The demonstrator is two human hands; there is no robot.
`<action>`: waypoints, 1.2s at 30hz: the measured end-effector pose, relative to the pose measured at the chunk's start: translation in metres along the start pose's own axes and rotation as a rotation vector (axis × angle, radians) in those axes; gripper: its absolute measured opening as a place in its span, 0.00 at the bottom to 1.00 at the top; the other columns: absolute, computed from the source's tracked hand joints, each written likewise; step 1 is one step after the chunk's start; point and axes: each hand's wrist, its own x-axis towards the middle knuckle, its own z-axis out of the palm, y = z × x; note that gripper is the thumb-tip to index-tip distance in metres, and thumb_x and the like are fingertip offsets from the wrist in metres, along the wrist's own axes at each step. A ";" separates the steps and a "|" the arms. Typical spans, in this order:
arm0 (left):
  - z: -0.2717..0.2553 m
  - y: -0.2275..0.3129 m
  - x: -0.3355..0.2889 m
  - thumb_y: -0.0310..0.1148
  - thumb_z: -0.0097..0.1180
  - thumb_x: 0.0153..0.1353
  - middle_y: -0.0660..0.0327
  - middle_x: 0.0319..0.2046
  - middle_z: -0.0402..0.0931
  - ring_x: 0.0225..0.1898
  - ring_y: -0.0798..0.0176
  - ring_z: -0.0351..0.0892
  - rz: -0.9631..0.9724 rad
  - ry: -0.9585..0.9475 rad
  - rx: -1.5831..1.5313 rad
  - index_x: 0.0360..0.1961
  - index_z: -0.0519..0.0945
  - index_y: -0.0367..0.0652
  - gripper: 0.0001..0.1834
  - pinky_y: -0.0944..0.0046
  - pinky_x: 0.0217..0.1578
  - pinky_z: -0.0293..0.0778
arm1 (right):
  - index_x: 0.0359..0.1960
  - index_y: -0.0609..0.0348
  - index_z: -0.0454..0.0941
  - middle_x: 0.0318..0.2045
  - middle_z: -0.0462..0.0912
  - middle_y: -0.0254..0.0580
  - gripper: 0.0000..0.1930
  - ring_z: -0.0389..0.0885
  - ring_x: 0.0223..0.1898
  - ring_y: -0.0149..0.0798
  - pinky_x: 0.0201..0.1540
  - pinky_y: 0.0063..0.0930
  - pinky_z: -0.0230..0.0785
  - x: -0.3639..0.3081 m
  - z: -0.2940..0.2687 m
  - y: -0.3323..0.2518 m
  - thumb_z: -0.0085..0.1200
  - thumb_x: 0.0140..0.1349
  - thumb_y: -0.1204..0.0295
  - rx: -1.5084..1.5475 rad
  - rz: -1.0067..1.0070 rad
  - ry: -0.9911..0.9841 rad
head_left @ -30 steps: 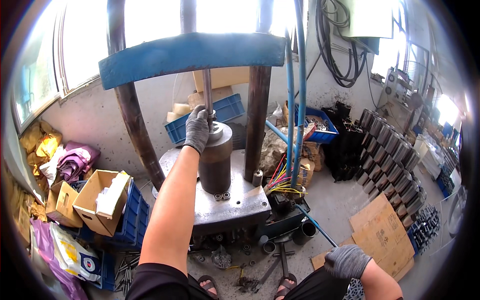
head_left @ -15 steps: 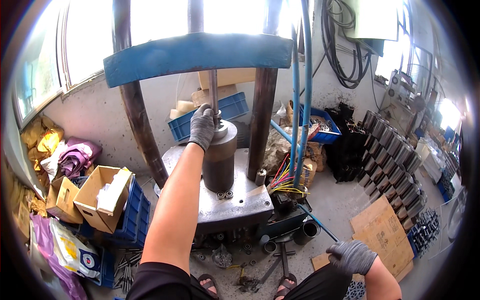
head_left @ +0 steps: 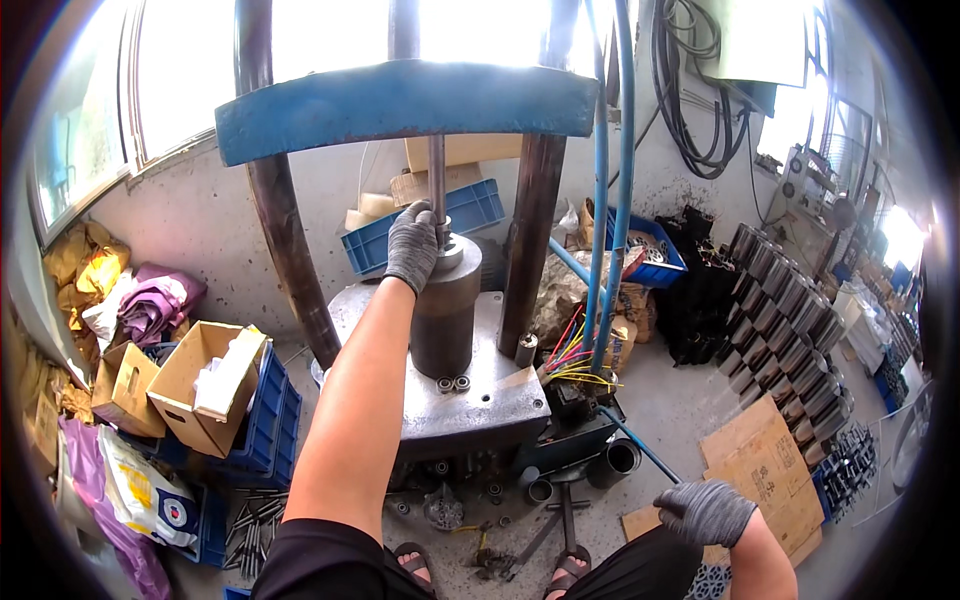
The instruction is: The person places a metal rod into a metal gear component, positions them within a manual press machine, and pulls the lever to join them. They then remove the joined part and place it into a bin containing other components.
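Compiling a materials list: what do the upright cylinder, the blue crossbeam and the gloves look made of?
Cylinder: probably steel, smooth dark-grey sides, lighter rim. Crossbeam: likely painted metal, its blue coat darkly scuffed. Gloves: seemingly knitted fabric, matte, mottled grey, close-fitting.

Steel press bed (head_left: 470,425) above a grey concrete floor (head_left: 665,390).
A thick metal cylinder (head_left: 442,330) stands upright on the bed, with two small rings (head_left: 453,384) side by side at its near foot and a small cylinder (head_left: 526,350) to the right, beside a pillar (head_left: 530,240); on the floor, flattened cardboard (head_left: 765,470) lies to the right, stacked metal tubes (head_left: 785,320) stand farther off, a T-shaped bar (head_left: 568,520) lies near, and loose rods (head_left: 258,535) lie at the near left.
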 end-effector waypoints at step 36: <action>-0.001 0.009 -0.003 0.29 0.45 0.67 0.56 0.30 0.83 0.29 0.64 0.82 0.000 0.036 0.167 0.45 0.83 0.34 0.16 0.63 0.33 0.82 | 0.47 0.55 0.84 0.35 0.87 0.52 0.12 0.86 0.36 0.56 0.40 0.44 0.80 0.004 -0.010 -0.006 0.57 0.66 0.66 0.086 0.005 0.350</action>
